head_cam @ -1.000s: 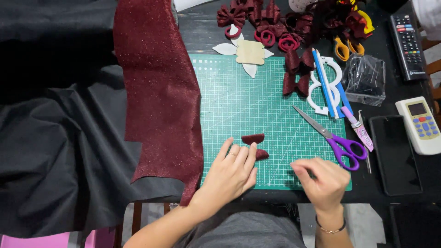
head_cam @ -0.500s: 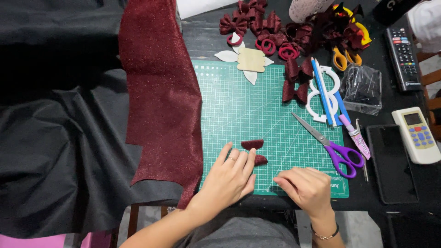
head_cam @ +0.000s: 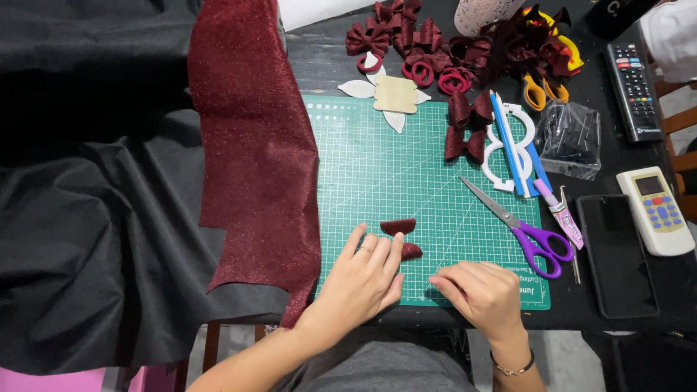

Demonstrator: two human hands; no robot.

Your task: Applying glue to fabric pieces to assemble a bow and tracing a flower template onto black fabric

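- Fingers (head_cam: 377, 250) of left hand (head_cam: 359, 287) extended flat, pinning small burgundy glitter pieces (head_cam: 398, 226), lower centre, on green cutting mat (head_cam: 406, 167).
- Right hand (head_cam: 483, 290) curled; contents cannot be told.
- Pieces appear light, thin, flexible; best pinched at edges.

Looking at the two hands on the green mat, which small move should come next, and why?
Probably the left hand should lift its fingers to uncover the small dark red pieces lying partly under them on the green cutting mat. The right hand rests closed at the mat's front edge, and whether it holds anything cannot be seen.
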